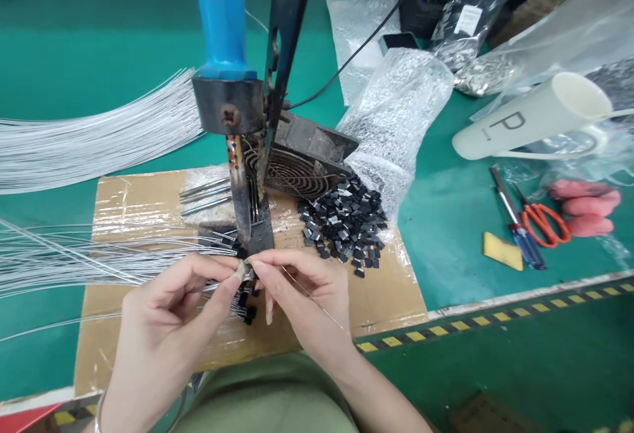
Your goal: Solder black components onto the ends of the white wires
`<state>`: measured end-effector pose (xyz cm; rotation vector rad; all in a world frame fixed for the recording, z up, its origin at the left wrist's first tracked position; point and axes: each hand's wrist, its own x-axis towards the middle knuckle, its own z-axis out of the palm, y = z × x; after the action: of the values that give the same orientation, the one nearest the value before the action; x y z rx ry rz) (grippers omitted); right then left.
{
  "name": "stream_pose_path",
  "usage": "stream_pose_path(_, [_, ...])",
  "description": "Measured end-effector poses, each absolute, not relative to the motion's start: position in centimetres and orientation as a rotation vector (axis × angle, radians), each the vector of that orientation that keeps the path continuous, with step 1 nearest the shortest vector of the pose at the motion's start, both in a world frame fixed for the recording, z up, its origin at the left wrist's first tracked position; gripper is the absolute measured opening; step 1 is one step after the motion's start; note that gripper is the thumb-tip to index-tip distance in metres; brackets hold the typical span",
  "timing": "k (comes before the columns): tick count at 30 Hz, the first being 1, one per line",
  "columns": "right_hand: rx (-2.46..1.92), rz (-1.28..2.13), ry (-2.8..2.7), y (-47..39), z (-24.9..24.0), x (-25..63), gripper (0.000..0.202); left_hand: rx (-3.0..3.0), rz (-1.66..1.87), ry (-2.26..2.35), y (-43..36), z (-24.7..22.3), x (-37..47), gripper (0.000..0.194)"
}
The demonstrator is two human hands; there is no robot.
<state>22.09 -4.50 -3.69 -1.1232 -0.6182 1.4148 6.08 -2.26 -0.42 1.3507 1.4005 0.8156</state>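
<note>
My left hand (171,321) is closed in a pinch, thumb against forefinger. The small piece between those fingertips is mostly hidden, so I cannot make out what it is. Right beside it, almost touching, my right hand (310,294) pinches too. A thin strand of solder wire (310,296) trails from its fingers back over the hand. Just above both sets of fingertips, the tip of a blue-handled soldering iron (240,202) points down from its black bracket. Small black connectors (249,314) on wire ends lie partly hidden under my fingers.
A heap of black connectors (341,218) and a fan (297,162) sit behind my hands by a cardboard sheet (391,294). Wire bundles (99,139) lie left. To the right are a white mug (525,123), scissors (547,225), a screwdriver (525,241) and a yellow sponge (502,251).
</note>
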Motion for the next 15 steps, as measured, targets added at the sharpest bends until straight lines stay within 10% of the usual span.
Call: stream_pose_path(15, [-1.148,1.448,-0.613,-4.66,-3.68,22.1,0.006,1.286,0.823,1.399,-2.31,-0.68,5.9,0.008])
